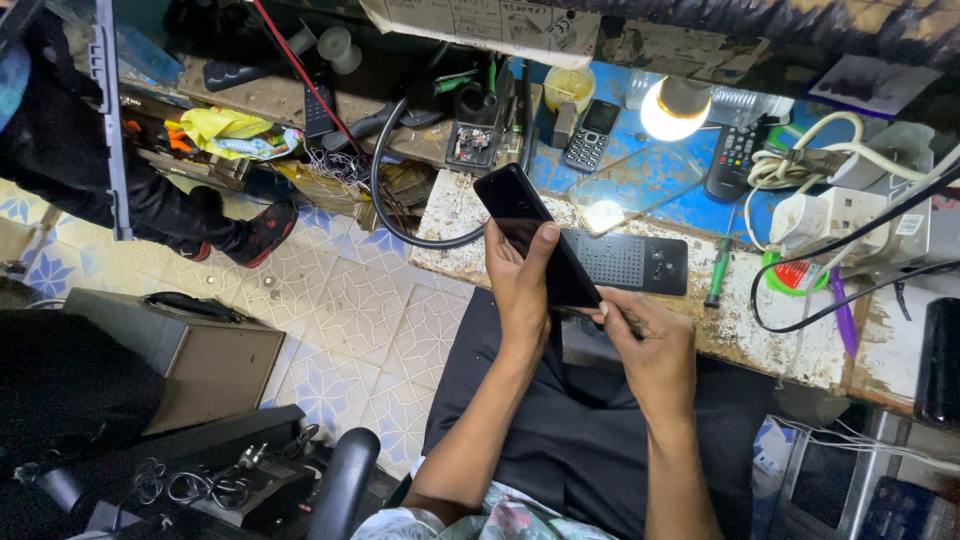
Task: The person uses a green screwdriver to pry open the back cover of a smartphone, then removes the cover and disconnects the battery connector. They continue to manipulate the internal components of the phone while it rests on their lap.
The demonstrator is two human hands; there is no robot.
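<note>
Cluttered bench (760, 330) lay beyond; the left hand (522, 290) clasped a black smartphone (535, 235) above its near edge, long axis slanting far-left to near-right, the right hand (650, 345) pinching its near-right end.

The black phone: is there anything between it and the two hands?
No. The left hand grips the phone directly, thumb on its face. The right hand touches its lower end, perhaps with a thin tool; nothing visible lies between.
</note>
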